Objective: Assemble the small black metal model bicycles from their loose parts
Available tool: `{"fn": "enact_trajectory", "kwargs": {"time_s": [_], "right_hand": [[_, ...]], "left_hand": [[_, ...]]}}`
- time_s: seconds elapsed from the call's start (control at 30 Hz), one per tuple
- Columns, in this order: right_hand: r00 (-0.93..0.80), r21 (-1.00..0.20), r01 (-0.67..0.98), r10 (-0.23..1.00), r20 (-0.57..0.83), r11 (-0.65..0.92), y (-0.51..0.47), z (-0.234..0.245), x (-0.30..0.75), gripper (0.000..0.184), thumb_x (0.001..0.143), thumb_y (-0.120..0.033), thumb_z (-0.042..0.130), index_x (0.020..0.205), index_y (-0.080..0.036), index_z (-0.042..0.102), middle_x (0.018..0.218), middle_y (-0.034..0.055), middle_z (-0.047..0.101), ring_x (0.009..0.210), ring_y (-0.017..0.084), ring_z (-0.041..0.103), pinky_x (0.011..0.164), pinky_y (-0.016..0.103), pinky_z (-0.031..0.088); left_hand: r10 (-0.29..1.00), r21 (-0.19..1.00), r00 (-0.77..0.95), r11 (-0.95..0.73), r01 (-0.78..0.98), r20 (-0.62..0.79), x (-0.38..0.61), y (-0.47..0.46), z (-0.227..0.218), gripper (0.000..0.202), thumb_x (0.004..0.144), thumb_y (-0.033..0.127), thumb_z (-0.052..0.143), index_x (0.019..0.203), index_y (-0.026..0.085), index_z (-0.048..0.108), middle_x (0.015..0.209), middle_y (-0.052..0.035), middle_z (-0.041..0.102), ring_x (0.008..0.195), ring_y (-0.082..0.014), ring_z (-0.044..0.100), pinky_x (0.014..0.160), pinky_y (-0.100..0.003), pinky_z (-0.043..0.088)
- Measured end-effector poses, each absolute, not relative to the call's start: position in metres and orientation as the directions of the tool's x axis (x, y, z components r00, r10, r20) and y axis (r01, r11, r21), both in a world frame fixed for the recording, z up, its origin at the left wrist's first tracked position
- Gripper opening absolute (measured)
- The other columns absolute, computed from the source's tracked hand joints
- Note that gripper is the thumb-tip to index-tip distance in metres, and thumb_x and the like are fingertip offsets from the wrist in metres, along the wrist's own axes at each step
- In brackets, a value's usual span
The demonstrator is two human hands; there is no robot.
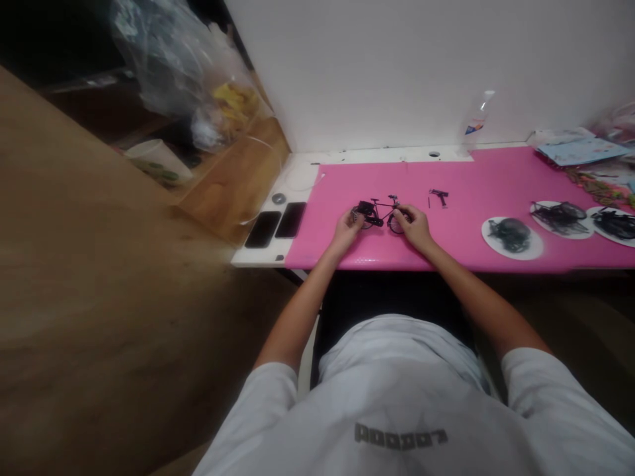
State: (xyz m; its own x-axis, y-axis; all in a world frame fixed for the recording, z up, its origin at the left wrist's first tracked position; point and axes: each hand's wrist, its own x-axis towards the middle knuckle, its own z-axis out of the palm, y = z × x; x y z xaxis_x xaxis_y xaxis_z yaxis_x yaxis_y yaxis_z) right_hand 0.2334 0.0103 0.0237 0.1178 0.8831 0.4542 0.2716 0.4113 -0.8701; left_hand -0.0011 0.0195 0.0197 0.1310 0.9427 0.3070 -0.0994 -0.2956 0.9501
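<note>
A small black model bicycle (380, 213) stands upright on the pink table cover (377, 254), its handlebar towards the right. My left hand (350, 225) is closed on its rear end, by the rear wheel and a dark box-like part over it. With closed fingers, my right hand (413, 225) grips the front wheel. Just right of the bicycle lie a small black tool shaped like a pistol or driver (439, 196) and a thin dark stick (429, 202) beside it.
Several white plates stand at the right, the nearest plate (532, 248) bearing dark thin parts. Two phones (263, 229) lie on the table's left end. A clear bottle (479, 122) stands at the back wall, and papers (580, 151) lie far right. A plastic bag (169, 59) hangs upper left.
</note>
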Motion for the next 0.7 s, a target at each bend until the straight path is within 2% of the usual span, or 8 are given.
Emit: {"fn": "enact_trajectory", "kwargs": {"time_s": [0.17, 0.4, 0.5, 0.6, 0.7], "right_hand": [[0.114, -0.868, 0.292, 0.887, 0.448, 0.401, 0.009, 0.026, 0.234, 0.046, 0.091, -0.068, 0.072, 0.101, -0.024, 0.077, 0.102, 0.0085, 0.080, 0.097, 0.028, 0.073, 0.095, 0.048, 0.061], [0.111, -0.756, 0.484, 0.826, 0.552, 0.440, 0.017, 0.019, 0.240, 0.036, 0.098, -0.059, 0.067, 0.094, -0.025, 0.074, 0.099, 0.0087, 0.072, 0.096, 0.027, 0.067, 0.091, 0.047, 0.059], [0.055, -0.773, 0.490, 0.871, 0.489, 0.403, 0.024, 0.026, 0.247, 0.039, 0.094, -0.062, 0.071, 0.089, -0.024, 0.078, 0.093, 0.0100, 0.073, 0.090, 0.028, 0.067, 0.088, 0.050, 0.060], [-0.024, -0.819, 0.439, 0.916, 0.400, 0.369, 0.025, 0.041, 0.258, 0.041, 0.087, -0.065, 0.080, 0.087, -0.024, 0.082, 0.091, 0.0100, 0.078, 0.084, 0.028, 0.069, 0.082, 0.048, 0.061], [-0.107, -0.863, 0.383, 0.944, 0.313, 0.330, 0.020, 0.056, 0.268, 0.040, 0.083, -0.065, 0.085, 0.090, -0.026, 0.086, 0.091, 0.0079, 0.081, 0.083, 0.028, 0.073, 0.078, 0.045, 0.063]], "left_hand": [[0.948, 0.953, 0.135, -0.269, -0.141, 0.288, -0.002, 0.021, 0.017, 0.070, 0.079, 0.079, 0.084, 0.112, 0.019, 0.072, 0.102, -0.0116, 0.079, 0.095, -0.0217, 0.074, 0.081, -0.030, 0.060], [0.933, 0.945, 0.181, -0.280, -0.170, 0.310, -0.001, 0.026, 0.010, 0.074, 0.076, 0.077, 0.088, 0.114, 0.017, 0.071, 0.111, -0.0140, 0.079, 0.094, -0.0207, 0.075, 0.084, -0.031, 0.061], [0.933, 0.947, 0.172, -0.301, -0.114, 0.317, -0.001, 0.028, 0.008, 0.074, 0.079, 0.081, 0.082, 0.116, 0.018, 0.070, 0.106, -0.0140, 0.079, 0.097, -0.0220, 0.076, 0.084, -0.032, 0.061], [0.930, 0.945, 0.164, -0.321, -0.069, 0.328, -0.002, 0.028, 0.008, 0.068, 0.085, 0.079, 0.079, 0.116, 0.019, 0.071, 0.100, -0.0132, 0.079, 0.099, -0.0219, 0.076, 0.085, -0.032, 0.061], [0.928, 0.945, 0.180, -0.313, -0.089, 0.325, -0.002, 0.027, 0.008, 0.067, 0.083, 0.076, 0.082, 0.116, 0.019, 0.071, 0.106, -0.0150, 0.079, 0.104, -0.0240, 0.077, 0.087, -0.033, 0.061]]}}
